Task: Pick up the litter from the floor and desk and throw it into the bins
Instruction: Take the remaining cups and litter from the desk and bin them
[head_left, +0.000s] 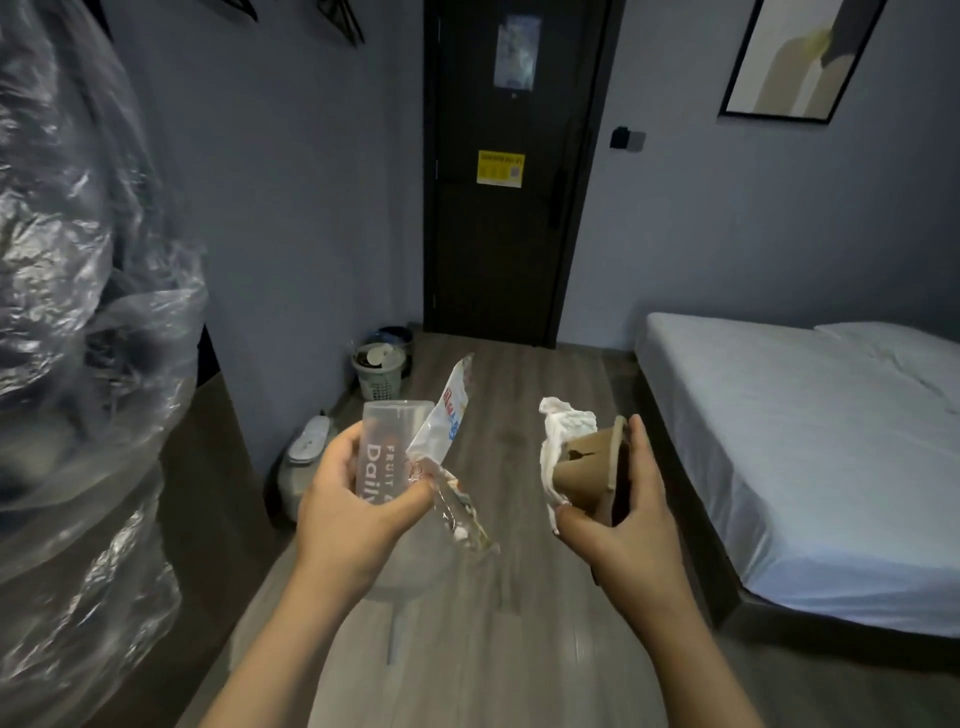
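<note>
My left hand (349, 501) grips a clear plastic cup (387, 444) printed with white letters, together with a crinkled white snack wrapper (451, 415) that sticks up and trails down to the right. My right hand (621, 512) holds a brown paper cup (584, 470) lying sideways, with a crumpled white tissue (563, 431) pressed against it. Both hands are raised over the wooden floor. Ahead by the left wall stand two bins: a light slotted bin (378, 382) filled with litter, and a dark bin (397, 335) behind it.
A black door (511, 234) closes the far end. A bed with a white sheet (810, 441) fills the right side. Crumpled clear plastic sheeting (72, 312) covers furniture on the left. A white device (309, 441) sits on the floor by the left wall.
</note>
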